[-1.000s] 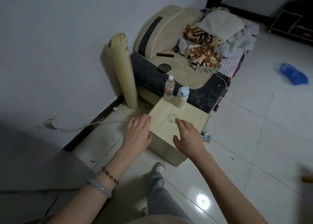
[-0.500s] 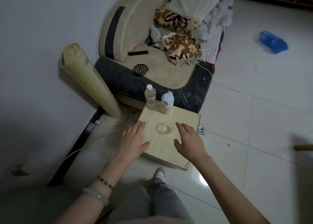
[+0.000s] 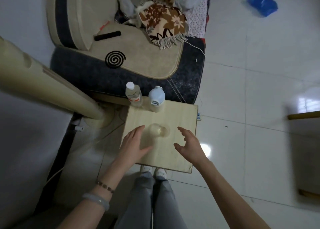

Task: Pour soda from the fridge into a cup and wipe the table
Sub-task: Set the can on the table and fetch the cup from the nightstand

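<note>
Legs and white shoes stand right at the near edge of the small wooden table (image 3: 180, 117), closer than half a second ago, and the view now looks almost straight down on it. Both hands are lower and nearer the clear cup (image 3: 159, 130) than before: the left hand (image 3: 134, 144) lies open and flat on the tabletop just left of the cup, the right hand (image 3: 189, 143) hovers open with curled fingers to its right. Neither holds anything. The cup stands upright near the table's middle, seemingly empty, though its clear wall makes that hard to tell. Judging by this, the person has arrived and is about to take the cup. Behind it, at the far edge, a capped bottle (image 3: 133, 95) and a blue-lidded bottle (image 3: 156, 98) stand unmoved.
</note>
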A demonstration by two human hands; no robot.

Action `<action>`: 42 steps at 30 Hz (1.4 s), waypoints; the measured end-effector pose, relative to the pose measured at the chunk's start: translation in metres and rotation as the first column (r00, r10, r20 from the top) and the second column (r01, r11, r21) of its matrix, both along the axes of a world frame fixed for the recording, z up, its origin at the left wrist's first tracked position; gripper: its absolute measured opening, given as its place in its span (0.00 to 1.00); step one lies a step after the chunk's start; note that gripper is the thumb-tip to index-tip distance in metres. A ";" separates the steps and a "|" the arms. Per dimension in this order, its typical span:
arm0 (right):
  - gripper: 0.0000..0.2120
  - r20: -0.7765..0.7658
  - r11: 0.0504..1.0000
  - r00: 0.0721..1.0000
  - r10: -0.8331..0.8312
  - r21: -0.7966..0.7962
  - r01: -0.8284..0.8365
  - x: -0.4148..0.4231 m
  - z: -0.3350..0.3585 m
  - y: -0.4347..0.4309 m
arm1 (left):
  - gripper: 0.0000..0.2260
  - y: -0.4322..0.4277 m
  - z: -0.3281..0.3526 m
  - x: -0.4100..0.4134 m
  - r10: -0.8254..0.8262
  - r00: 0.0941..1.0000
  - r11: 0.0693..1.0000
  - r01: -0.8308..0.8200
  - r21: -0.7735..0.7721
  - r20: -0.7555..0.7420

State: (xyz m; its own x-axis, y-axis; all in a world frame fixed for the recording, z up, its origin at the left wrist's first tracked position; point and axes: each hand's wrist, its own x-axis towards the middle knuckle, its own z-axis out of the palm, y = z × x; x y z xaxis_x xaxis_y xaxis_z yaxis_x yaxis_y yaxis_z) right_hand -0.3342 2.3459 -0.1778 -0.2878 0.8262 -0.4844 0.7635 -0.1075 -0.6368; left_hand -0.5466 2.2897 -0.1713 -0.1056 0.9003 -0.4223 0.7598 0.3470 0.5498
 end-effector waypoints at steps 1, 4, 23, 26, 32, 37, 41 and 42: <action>0.31 -0.008 0.999 0.999 -0.031 -0.017 0.031 -0.002 -0.014 0.003 | 0.36 0.005 -0.014 -0.001 -0.010 1.000 1.000 0.010 -0.010 0.006; 0.32 -0.018 0.994 0.995 -0.098 -0.056 0.097 -0.007 -0.060 0.011 | 0.36 0.020 -0.060 -0.002 -0.028 0.999 0.999 0.028 -0.019 0.017; 0.20 -0.249 0.948 0.922 -0.298 -0.191 0.255 -0.021 -0.193 0.030 | 0.32 0.061 -0.215 0.032 0.172 0.907 0.985 -0.166 -0.050 0.384; 0.22 -0.294 0.939 0.902 -0.317 -0.233 0.255 -0.019 -0.183 0.028 | 0.30 0.059 -0.203 0.032 0.168 0.909 0.985 -0.165 -0.041 0.381; 0.28 -0.353 0.932 0.874 -0.333 -0.264 0.248 -0.018 -0.112 0.026 | 0.30 0.060 -0.130 0.026 0.086 0.919 0.994 -0.105 0.028 0.385; 0.27 -0.420 0.925 0.829 -0.370 -0.251 0.286 -0.010 -0.017 0.019 | 0.31 0.062 -0.038 0.024 -0.031 0.923 0.998 0.004 0.069 0.384; 0.27 -0.472 0.929 0.800 -0.370 -0.188 0.318 0.002 0.050 0.007 | 0.31 0.063 0.032 0.030 -0.139 0.918 0.985 0.089 0.147 0.370; 0.27 -0.482 0.926 0.792 -0.376 -0.176 0.332 0.005 0.064 0.002 | 0.31 0.062 0.047 0.033 -0.166 0.913 0.981 0.114 0.159 0.371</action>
